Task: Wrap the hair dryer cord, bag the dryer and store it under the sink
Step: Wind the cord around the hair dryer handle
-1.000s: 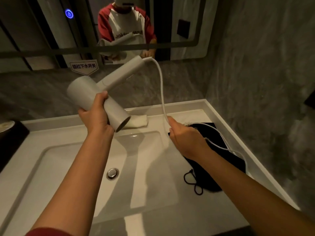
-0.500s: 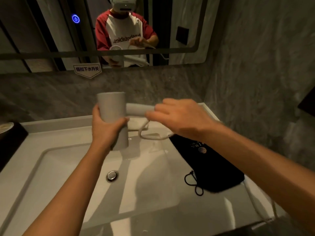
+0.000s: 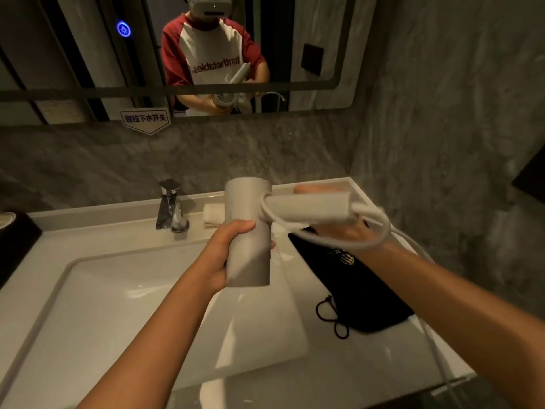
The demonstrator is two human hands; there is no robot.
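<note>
The white hair dryer [image 3: 247,231] is held in the air above the right part of the sink basin [image 3: 124,302], its barrel standing upright and its handle [image 3: 309,205] projecting horizontally to your right. Your left hand [image 3: 219,255] wraps the lower half of the barrel, fingers [image 3: 240,226] curled tightly around it, the thumb on the near side. The white cord [image 3: 333,237] leaves the end of the handle, makes one loose loop that hangs below the handle and returns to where handle meets barrel, then trails away to the right and down past the front edge of the surface [image 3: 368,358]. Your right hand [image 3: 339,231] sits under and behind the handle, largely hidden by it; the cord loop crosses the wrist, and one fingertip shows above the handle's far side, but you cannot tell whether these fingers are pinching the cord or merely cupping the handle. Directly beneath that hand, a black drawstring bag [image 3: 362,293] lies flat on the surface to the right of the basin, its cord loops [image 3: 331,318] toward you. Behind the dryer, a small folded white towel [image 3: 213,215] rests at the back ledge, just right of the chrome faucet [image 3: 170,206]. A mirror [image 3: 295,39] above reflects you, and a small sign [image 3: 146,118] is fixed at its lower edge.
</note>
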